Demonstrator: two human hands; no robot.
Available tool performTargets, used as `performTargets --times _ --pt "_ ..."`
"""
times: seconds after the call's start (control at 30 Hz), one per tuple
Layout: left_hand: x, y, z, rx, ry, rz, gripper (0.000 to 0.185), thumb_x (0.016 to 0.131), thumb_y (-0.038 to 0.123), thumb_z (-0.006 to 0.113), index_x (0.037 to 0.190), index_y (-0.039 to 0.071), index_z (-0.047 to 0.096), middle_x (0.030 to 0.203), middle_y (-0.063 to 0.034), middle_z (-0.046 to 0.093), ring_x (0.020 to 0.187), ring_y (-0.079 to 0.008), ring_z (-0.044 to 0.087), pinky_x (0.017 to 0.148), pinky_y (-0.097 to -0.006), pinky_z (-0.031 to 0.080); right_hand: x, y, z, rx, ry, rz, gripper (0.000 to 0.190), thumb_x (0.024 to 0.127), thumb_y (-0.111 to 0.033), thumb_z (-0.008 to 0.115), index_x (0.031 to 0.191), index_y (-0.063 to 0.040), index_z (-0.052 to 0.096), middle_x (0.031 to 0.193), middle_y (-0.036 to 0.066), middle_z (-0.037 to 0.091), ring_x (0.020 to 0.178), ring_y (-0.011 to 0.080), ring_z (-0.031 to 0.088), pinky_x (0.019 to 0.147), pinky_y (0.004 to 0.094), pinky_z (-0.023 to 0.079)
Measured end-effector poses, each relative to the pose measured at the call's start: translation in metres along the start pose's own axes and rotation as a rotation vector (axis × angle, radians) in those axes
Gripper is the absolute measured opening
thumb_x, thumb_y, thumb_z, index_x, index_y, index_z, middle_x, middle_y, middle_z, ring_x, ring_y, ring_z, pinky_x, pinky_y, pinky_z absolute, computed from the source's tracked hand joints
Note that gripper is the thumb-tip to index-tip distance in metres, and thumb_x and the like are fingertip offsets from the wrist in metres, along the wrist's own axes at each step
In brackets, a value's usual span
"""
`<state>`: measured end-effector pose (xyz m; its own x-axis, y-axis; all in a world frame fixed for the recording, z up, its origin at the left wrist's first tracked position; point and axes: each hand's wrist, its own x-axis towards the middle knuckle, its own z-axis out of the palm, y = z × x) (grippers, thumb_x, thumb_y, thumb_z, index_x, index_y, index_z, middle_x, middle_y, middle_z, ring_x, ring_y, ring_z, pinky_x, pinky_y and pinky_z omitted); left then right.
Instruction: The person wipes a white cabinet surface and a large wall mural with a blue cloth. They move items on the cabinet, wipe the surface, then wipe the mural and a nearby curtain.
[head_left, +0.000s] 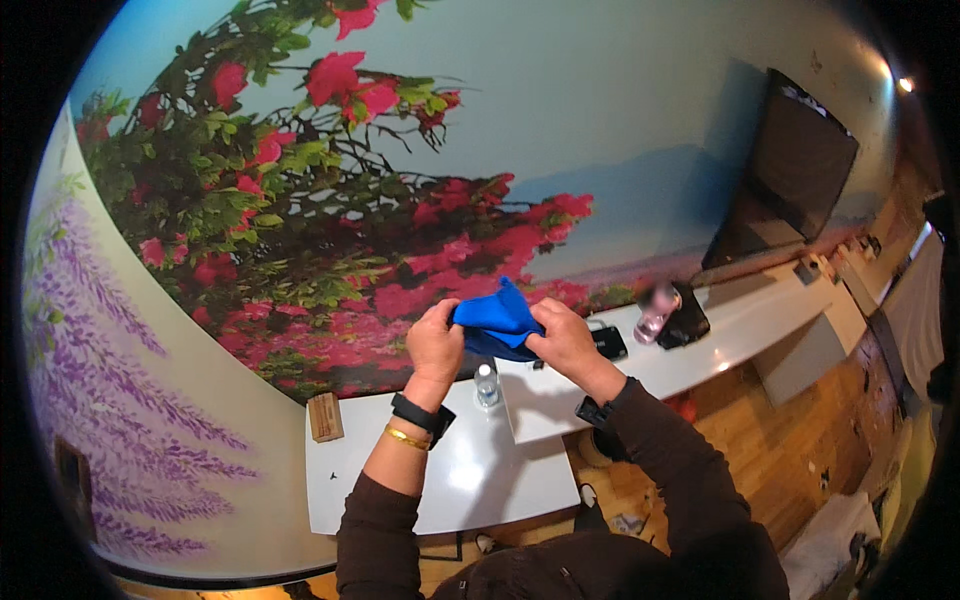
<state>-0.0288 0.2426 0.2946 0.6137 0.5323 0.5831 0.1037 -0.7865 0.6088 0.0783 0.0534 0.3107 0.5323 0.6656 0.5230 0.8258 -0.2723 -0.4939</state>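
A blue cloth (495, 319) is stretched between my two hands, raised above a white table. My left hand (436, 341) grips its left end, and my right hand (561, 337) pinches its right end. The cloth is folded over on itself, with one corner pointing up. Dark bands are on both my wrists, and a gold-coloured bracelet is on the left one. Below the cloth, a clear plastic bottle (487, 386) stands upright on the white table (450, 480).
A wooden block or box (325, 418) sits at the table's left back corner. On the raised white shelf (720, 330) lie a black device (609, 343), a pink bottle (654, 319) and a black bag (686, 319). A television (787, 165) hangs beyond, on the flower-painted wall.
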Motion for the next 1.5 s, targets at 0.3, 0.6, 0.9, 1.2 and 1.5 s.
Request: performTargets --times 0.3,0.6,0.9,1.2,1.5 --pt "0.109 0.116 0.083 -0.142 0.433 0.285 0.028 0.076 0.001 0.059 0.102 0.005 0.068 0.096 -0.0141 0.069 0.081 -0.0306 0.068 0.072 -0.0380 0.054 0.101 0.103 -0.093 0.047 0.009 0.186 0.030 0.075 -0.029 0.065 0.086 -0.001 0.065 0.067 0.021 0.061 0.062 0.0388 0.063 0.061 0.0485 0.050" --pt "0.220 0.175 0.152 0.115 0.431 -0.074 0.016 0.081 0.019 0.064 0.095 0.012 0.065 0.074 -0.0165 0.068 0.074 -0.0415 0.066 0.065 -0.0511 0.052 0.166 0.141 -0.151 -0.126 0.525 -0.602 0.036 0.078 0.001 0.061 0.113 -0.005 0.059 0.109 0.016 0.058 0.103 0.0322 0.058 0.089 0.0408 0.051" --pt "0.226 0.158 0.133 0.045 0.413 0.284 0.032 0.080 0.012 0.067 0.110 0.011 0.058 0.091 -0.0150 0.066 0.082 -0.0352 0.065 0.069 -0.0448 0.052 0.215 0.163 -0.099 -0.368 0.511 -0.705 0.049 0.079 -0.014 0.070 0.127 -0.014 0.062 0.123 0.005 0.055 0.112 0.0251 0.053 0.095 0.0412 0.043" --pt "0.270 0.105 0.079 0.722 0.674 0.850 0.050 0.084 0.025 0.063 0.134 0.022 0.056 0.147 -0.0090 0.045 0.134 -0.0250 0.044 0.110 -0.0431 0.030 0.249 0.151 -0.120 -0.534 0.683 -0.691 0.041 0.080 -0.044 0.072 0.116 -0.024 0.067 0.145 0.009 0.046 0.139 0.0312 0.037 0.109 0.0535 0.028" --pt "0.271 0.089 0.083 0.718 0.592 0.841 0.044 0.091 0.027 0.056 0.135 0.022 0.058 0.151 -0.0103 0.042 0.140 -0.0264 0.039 0.115 -0.0427 0.026 0.225 0.175 -0.084 -0.510 0.545 -0.785 0.043 0.073 -0.035 0.080 0.114 -0.025 0.068 0.127 0.005 0.057 0.121 0.0295 0.049 0.107 0.0547 0.031"
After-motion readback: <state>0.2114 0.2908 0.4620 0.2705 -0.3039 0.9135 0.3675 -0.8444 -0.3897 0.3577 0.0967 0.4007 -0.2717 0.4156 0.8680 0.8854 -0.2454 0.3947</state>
